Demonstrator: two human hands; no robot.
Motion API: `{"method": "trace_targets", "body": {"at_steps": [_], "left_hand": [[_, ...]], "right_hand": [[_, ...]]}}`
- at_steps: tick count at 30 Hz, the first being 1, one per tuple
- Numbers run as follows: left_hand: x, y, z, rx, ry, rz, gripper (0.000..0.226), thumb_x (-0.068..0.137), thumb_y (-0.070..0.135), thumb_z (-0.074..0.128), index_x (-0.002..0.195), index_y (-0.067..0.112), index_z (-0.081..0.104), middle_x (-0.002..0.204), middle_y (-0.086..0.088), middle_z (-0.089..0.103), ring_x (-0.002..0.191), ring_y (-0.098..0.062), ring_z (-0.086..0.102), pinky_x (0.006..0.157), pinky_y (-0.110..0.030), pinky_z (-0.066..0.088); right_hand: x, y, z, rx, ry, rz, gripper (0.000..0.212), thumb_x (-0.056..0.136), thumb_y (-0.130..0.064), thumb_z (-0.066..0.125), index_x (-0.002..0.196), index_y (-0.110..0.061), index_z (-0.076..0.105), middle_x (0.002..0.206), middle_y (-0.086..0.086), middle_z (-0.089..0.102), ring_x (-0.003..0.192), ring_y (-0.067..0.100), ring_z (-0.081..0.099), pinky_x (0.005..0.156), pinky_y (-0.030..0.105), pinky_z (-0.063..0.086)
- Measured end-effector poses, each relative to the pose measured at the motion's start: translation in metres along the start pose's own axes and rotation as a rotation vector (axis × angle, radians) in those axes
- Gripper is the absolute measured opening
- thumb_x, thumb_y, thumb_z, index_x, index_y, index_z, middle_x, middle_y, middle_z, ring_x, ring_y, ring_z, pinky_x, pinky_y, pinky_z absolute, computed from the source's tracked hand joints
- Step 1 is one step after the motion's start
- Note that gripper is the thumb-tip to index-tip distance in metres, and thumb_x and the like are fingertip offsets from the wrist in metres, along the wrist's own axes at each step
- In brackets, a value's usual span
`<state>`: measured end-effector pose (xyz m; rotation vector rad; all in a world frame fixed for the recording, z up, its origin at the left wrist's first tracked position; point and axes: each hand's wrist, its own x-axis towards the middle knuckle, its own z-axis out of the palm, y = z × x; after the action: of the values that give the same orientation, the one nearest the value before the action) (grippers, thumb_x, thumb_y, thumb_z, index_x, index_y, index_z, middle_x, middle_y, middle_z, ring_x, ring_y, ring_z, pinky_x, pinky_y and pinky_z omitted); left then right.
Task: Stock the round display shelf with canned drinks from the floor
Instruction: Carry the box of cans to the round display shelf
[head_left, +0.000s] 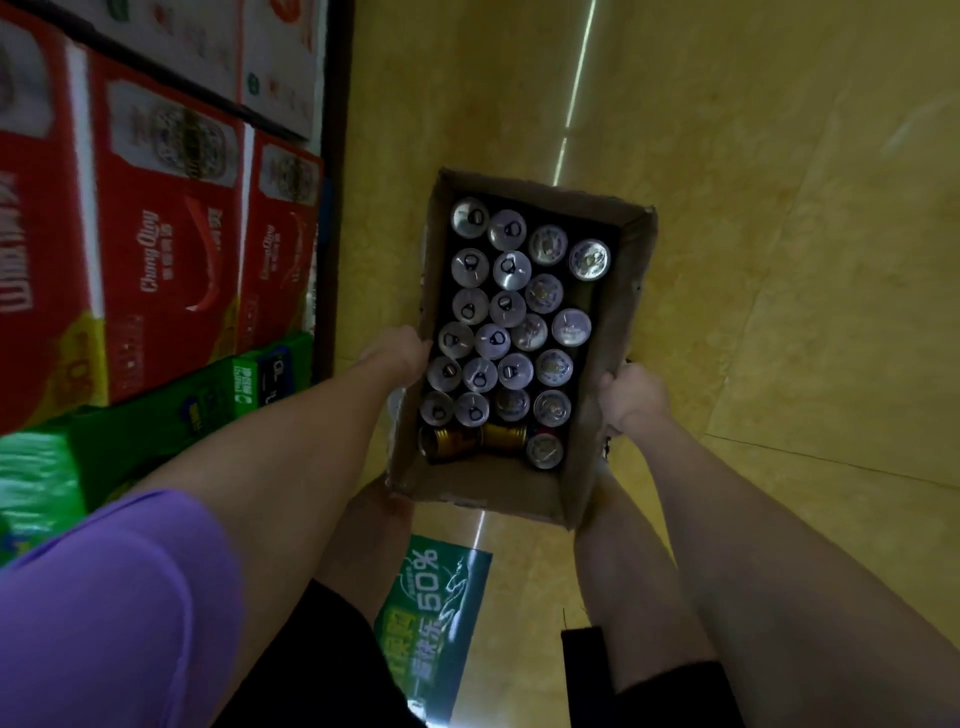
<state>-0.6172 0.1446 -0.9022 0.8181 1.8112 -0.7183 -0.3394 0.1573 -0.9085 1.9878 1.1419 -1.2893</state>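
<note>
Nearest to the camera are a purple sleeve (119, 587), two bare legs and a green floor sticker (436, 613) on the yellow floor (779, 260). Above the legs, the left hand (397, 353) grips the left wall of an open cardboard box (618, 322) and the right hand (631, 395) grips its right wall, fingers curled over the rims. The box is full of cans (511, 270), most upright, with two gold ones (504, 435) lying at the near end; farther left stand green packs (156, 415) and red cartons (171, 234).
</note>
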Motion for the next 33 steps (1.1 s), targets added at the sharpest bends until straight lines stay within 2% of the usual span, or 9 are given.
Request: {"method": "trace_targets", "body": {"at_steps": [7,13,16,20,22,26,28,30,33], "left_hand": [[-0.14,-0.001,-0.057,0.193,-0.025,0.11,0.042,0.107,0.031,0.03,0.118,0.0,0.055,0.118,-0.019,0.06,0.098,-0.03,0.055,0.078,-0.033,0.041],[-0.283,-0.001,-0.118,0.267,0.063,0.223,0.036,0.105,0.025,0.035,0.119,0.002,0.058,0.12,-0.017,0.061,0.105,-0.03,0.059,0.085,-0.035,0.048],[-0.342,-0.002,-0.153,0.238,0.108,0.267,0.033,0.101,0.026,0.045,0.121,0.004,0.06,0.121,-0.014,0.062,0.108,-0.028,0.061,0.088,-0.034,0.049],[-0.426,-0.002,-0.191,-0.026,0.027,0.424,0.023,0.097,0.016,0.057,0.113,0.0,0.061,0.114,-0.016,0.066,0.102,-0.029,0.065,0.088,-0.037,0.056],[-0.471,-0.006,-0.205,-0.067,-0.036,0.531,0.009,0.1,0.007,0.049,0.099,0.005,0.058,0.096,-0.01,0.065,0.078,-0.019,0.062,0.065,-0.023,0.057],[-0.526,-0.018,-0.221,0.128,0.047,0.591,0.017,0.102,0.011,0.042,0.089,0.009,0.052,0.09,-0.012,0.062,0.057,-0.011,0.042,0.046,-0.017,0.039],[-0.544,-0.021,-0.224,0.207,0.063,0.628,0.02,0.103,0.013,0.041,0.088,0.011,0.053,0.084,-0.008,0.061,0.054,-0.009,0.039,0.047,-0.014,0.044],[-0.558,-0.022,-0.222,0.274,0.083,0.657,0.022,0.104,0.017,0.04,0.112,0.004,0.056,0.093,-0.005,0.061,0.056,-0.009,0.04,0.067,-0.023,0.052],[-0.563,-0.016,-0.216,0.371,0.125,0.676,0.032,0.105,0.019,0.038,0.127,-0.001,0.049,0.081,-0.003,0.052,0.059,-0.011,0.042,0.059,-0.022,0.043]], "right_hand": [[-0.107,0.001,-0.078,-0.051,-0.136,0.013,0.027,0.093,-0.022,0.043,0.092,-0.003,0.062,0.085,0.018,0.066,0.058,0.037,0.068,0.048,0.047,0.058],[-0.267,-0.016,-0.167,0.061,-0.089,-0.066,0.019,0.097,-0.009,0.048,0.082,-0.002,0.057,0.098,0.022,0.066,0.075,0.037,0.069,0.06,0.046,0.06],[-0.331,-0.02,-0.211,0.096,-0.019,-0.084,0.023,0.099,-0.013,0.046,0.106,0.001,0.062,0.109,0.021,0.065,0.089,0.031,0.069,0.054,0.031,0.058],[-0.413,-0.019,-0.257,0.115,0.02,-0.125,0.024,0.097,-0.006,0.048,0.074,-0.003,0.056,0.065,0.016,0.062,0.053,0.029,0.061,0.062,0.045,0.059],[-0.45,-0.014,-0.27,0.14,0.062,-0.109,0.029,0.097,-0.01,0.048,0.069,-0.005,0.053,0.041,0.01,0.053,0.04,0.025,0.052,0.064,0.048,0.059],[-0.506,0.005,-0.27,0.186,0.083,-0.067,0.031,0.098,-0.01,0.044,0.069,-0.004,0.051,0.04,0.009,0.048,0.044,0.025,0.052,0.079,0.051,0.058],[-0.529,0.012,-0.26,0.251,0.128,-0.049,0.03,0.099,-0.008,0.04,0.072,-0.004,0.051,0.049,0.013,0.048,0.044,0.025,0.051,0.074,0.053,0.059],[-0.538,0.02,-0.249,0.326,0.176,-0.039,0.026,0.099,-0.007,0.041,0.075,-0.004,0.052,0.057,0.013,0.05,0.047,0.025,0.052,0.064,0.045,0.06],[-0.542,0.03,-0.23,0.44,0.262,0.009,0.006,0.096,-0.011,0.049,0.09,-0.011,0.051,0.072,0.006,0.053,0.057,0.02,0.055,0.041,0.026,0.051]]}}
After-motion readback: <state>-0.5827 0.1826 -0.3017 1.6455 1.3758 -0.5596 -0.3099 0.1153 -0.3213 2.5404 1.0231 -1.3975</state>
